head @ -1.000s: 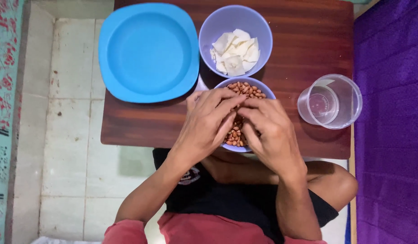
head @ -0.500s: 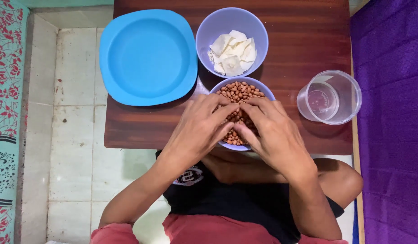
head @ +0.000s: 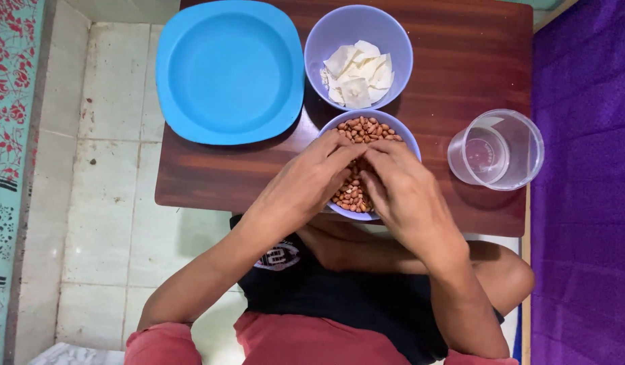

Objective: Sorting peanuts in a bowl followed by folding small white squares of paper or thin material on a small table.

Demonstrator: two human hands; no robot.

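Hands over the peanut bowl (head: 401,135) at table's near edge | left hand (head: 305,186) and right hand (head: 403,192) fingertips together, pinching in the nuts, can't tell what's gripped | beyond: bowl of white chips (head: 326,47), blue plate (head: 228,71), clear cup (head: 498,149) right

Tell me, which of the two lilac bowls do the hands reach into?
The nearer bowl, full of brown peanuts; the farther bowl holds pale white chips and is untouched.

Dark, polished wood on the counter (head: 224,176), faintly glossy. Smooth matt plastic for the blue plate (head: 229,71) and both lilac bowls, the peanut bowl (head: 401,132) included. Clear, shiny plastic cup (head: 496,150). Pale, worn floor tiles (head: 109,223). Purple cloth (head: 586,203), soft-looking.
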